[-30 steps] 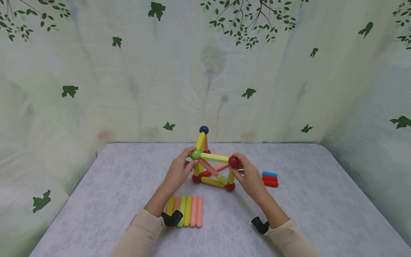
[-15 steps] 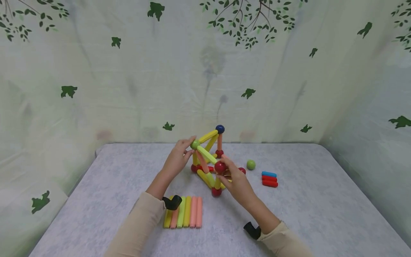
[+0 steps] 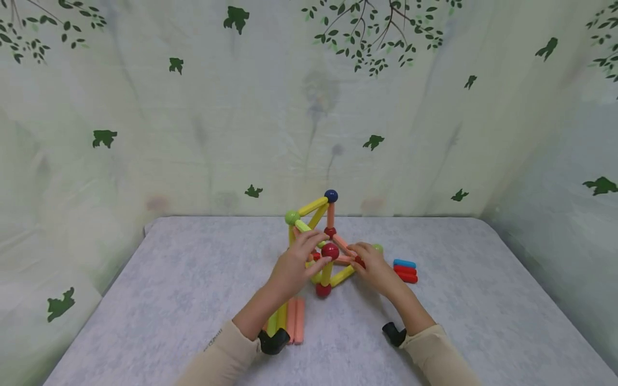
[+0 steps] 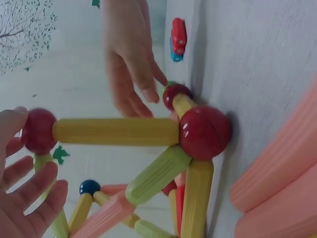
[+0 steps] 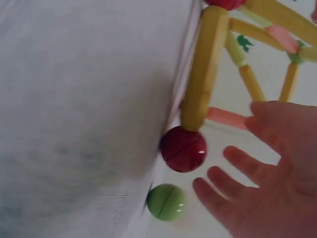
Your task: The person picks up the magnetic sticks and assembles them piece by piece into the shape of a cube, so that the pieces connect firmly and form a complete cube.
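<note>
A frame of coloured rods and balls stands on the table. My left hand (image 3: pixel 294 265) has its thumb and fingers around the upper red ball (image 3: pixel 330 251), which tops a yellow upright rod (image 4: pixel 116 131). Under that rod sits a lower red ball (image 4: pixel 205 132). My right hand (image 5: pixel 277 173) has its fingers spread beside another low red ball (image 5: pixel 183 148); a small gap shows between them in the right wrist view. The blue ball (image 3: pixel 331 195) is the frame's highest point at the back, and a green ball (image 3: pixel 292 217) joins rods at the left.
A loose green ball (image 5: pixel 166 202) lies beyond the right hand, mostly hidden in the head view. Short red and blue rods (image 3: pixel 405 271) lie to the right. Longer pink rods (image 3: pixel 295 321) and others lie in front, partly covered by the left arm.
My left hand has left the green ball and come right and down to the upper red ball. My right hand has let go of that ball and moved right. Earlier, the frame turned.
</note>
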Available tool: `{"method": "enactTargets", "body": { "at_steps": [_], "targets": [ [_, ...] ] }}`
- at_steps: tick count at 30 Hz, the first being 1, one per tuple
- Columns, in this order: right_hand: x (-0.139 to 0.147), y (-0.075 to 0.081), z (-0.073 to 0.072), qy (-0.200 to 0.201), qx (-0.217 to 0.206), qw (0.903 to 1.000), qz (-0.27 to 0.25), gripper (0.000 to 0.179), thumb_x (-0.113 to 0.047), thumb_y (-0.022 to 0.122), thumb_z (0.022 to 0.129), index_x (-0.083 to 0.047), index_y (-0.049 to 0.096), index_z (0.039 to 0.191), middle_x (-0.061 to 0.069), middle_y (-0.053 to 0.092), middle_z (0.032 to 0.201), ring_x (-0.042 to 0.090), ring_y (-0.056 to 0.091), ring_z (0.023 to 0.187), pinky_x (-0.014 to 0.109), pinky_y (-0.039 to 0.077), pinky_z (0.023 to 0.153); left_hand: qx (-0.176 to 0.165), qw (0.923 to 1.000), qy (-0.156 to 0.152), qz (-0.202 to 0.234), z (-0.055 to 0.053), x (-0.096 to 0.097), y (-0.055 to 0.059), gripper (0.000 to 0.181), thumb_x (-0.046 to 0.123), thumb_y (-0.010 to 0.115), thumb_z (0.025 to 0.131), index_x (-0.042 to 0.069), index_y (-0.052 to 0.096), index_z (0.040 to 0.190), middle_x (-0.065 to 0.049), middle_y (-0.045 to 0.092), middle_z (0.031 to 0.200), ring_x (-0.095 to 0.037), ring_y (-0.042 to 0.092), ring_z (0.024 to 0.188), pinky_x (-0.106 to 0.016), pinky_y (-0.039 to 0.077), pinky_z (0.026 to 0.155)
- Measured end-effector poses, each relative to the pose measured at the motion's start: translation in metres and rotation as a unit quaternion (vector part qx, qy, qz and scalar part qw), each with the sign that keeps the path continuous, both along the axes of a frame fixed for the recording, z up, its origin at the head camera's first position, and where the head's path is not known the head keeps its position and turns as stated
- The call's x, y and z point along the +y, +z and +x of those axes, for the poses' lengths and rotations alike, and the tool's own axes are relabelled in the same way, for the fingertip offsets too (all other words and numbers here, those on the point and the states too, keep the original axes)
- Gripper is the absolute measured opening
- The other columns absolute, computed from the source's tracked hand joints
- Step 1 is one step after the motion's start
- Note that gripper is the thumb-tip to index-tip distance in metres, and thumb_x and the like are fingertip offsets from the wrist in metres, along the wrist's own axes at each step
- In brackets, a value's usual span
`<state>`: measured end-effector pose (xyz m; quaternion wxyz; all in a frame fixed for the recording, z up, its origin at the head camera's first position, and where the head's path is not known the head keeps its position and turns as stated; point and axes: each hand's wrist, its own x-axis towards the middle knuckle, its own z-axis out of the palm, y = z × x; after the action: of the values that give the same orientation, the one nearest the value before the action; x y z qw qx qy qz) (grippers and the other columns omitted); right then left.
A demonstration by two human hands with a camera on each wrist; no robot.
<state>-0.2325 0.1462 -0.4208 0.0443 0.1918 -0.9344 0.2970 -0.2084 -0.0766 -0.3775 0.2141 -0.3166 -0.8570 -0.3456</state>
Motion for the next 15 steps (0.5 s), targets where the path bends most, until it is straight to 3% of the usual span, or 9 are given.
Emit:
{"method": "enactTargets", "body": {
  "at_steps": [5,11,15],
  "targets": [
    [0.0032,-0.0116,-0.0053,0.016,-0.025,0.9982,0.052,0.034,-0.007,0.061,0.085,-0.004,0.055,0.118,0.013,0.050,0.117,0.026,0.049,0.104,0.042,0.042,0.087,0.025,0.9997,-0.001,0.001,0.0049,0.0077,-0.0065,0.042,0.022,0.070,0.079,0.010,0.055,0.116,-0.005,0.050,0.119,-0.015,0.056,0.095,-0.022,0.050,0.068],
    [0.0028,-0.0113,-0.0042,-0.005,-0.034,0.9947,0.097,0.036,-0.011,0.063,0.084,-0.008,0.057,0.119,0.008,0.053,0.115,0.023,0.051,0.101,0.039,0.044,0.085,0.016,0.9998,0.004,0.013,0.0054,0.0089,-0.0068,0.043,0.018,0.073,0.076,0.010,0.054,0.114,-0.005,0.051,0.118,-0.013,0.053,0.100,-0.023,0.048,0.076],
    [0.0002,-0.0083,0.0008,-0.024,-0.053,0.9907,0.123,0.039,-0.014,0.065,0.083,-0.010,0.057,0.121,0.009,0.053,0.115,0.024,0.052,0.100,0.041,0.045,0.083,0.003,0.9996,0.000,0.029,0.0037,0.0047,-0.0053,0.041,0.011,0.071,0.077,0.008,0.052,0.114,-0.003,0.052,0.113,-0.011,0.052,0.094,-0.023,0.048,0.077]
  ]
}}
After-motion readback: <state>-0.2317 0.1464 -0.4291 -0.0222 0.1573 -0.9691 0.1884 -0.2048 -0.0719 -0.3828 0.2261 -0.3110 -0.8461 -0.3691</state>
